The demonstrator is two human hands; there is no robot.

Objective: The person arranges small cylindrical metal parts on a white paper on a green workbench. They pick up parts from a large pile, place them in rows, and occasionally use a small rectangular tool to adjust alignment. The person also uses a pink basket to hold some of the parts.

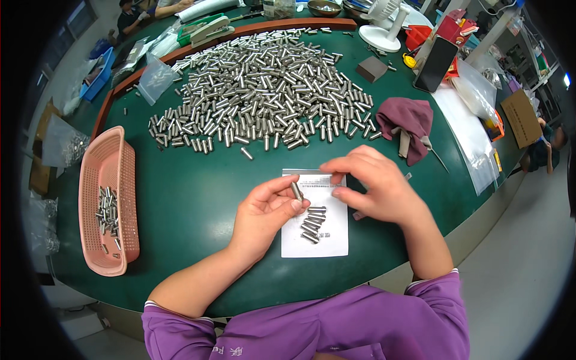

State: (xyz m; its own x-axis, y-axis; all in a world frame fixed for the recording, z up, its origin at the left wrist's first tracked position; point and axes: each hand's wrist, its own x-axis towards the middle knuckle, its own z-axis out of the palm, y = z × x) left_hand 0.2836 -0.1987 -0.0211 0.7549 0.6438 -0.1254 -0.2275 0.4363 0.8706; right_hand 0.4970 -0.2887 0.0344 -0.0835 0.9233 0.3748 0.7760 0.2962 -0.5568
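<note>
A shiny metal pin is pinched between the thumb and fingers of my left hand, above the left side of a white sheet. On that sheet, several similar metal pins lie side by side in a slanting row. My right hand hovers by the sheet's upper right, thumb and fingers apart, with nothing visible between them. Beyond both hands spreads a large heap of loose metal pins on the green table. One stray pin lies at the heap's near edge.
At the left stands a pink basket with some small metal parts inside. A maroon cloth, a dark block, a phone and a white fan sit to the right. A brown wooden rail borders the heap.
</note>
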